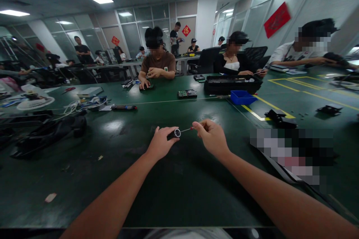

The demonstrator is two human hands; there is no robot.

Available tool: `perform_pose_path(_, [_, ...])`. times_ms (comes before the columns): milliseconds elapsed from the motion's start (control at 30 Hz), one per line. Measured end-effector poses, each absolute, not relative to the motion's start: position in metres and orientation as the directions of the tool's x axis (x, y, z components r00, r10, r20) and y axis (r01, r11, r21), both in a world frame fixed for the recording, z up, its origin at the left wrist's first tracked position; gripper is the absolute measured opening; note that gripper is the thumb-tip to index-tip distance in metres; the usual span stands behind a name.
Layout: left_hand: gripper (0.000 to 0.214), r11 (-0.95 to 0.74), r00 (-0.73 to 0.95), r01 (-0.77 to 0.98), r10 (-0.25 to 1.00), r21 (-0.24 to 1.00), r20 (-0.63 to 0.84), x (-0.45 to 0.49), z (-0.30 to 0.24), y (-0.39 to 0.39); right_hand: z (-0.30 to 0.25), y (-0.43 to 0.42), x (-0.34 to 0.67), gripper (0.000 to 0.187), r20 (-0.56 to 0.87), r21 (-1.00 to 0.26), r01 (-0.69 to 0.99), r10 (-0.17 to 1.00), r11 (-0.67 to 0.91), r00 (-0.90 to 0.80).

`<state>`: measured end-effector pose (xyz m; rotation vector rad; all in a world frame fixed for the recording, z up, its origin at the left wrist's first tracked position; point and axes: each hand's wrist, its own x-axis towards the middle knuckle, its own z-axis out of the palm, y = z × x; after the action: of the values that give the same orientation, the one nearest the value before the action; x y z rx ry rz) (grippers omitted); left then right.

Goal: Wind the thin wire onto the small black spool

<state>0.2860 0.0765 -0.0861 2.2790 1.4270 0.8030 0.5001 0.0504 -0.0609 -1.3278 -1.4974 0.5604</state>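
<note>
Above the green tabletop, my left hand is wrapped round a short black cylinder with a bright silver ring at its end. That ringed end faces right and toward me; the rest of the cylinder lies partly behind my fingers. My right hand is closed on a thin screwdriver, pinched between thumb and fingers. Its slim metal shaft points left and reaches the ringed end of the cylinder, with a red part beside my fingertips. My palm hides the handle. Whether the tip is inside the ring or only touching it, I cannot tell.
The green table bears a blue bin, a long black housing, a circuit board unit and black parts. At left lie a black casing, tangled cables and a dark tool. Several people sit across the table.
</note>
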Motion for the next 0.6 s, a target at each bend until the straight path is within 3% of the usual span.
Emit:
perform_pose_path(133, [0.040,-0.450,0.345,0.711,0.893,0.540,0.289,0.2853,-0.0866,0.0774,-0.0632,0.0499,0.4989,0.023,0.388,-0.853,0.391,0.921,0.344,0.036])
perform_pose_path(367, [0.039,-0.453,0.354,0.708,0.891,0.541,0.284,0.2868,-0.0865,0.0767,-0.0655,0.0516,0.4995,0.035,0.392,-0.800,0.508,0.919,0.320,0.039])
perform_pose_path(500, [0.039,-0.451,0.344,0.704,0.893,0.548,0.291,0.2863,-0.0848,0.0760,-0.0689,0.0527,0.4996,0.021,0.409,-0.831,0.424,0.912,0.359,0.029])
perform_pose_path(600, [0.038,-0.448,0.343,0.708,0.894,0.547,0.289,0.2853,-0.0844,0.0764,-0.0715,0.0533,0.4998,0.024,0.383,-0.850,0.389,0.924,0.356,-0.011])
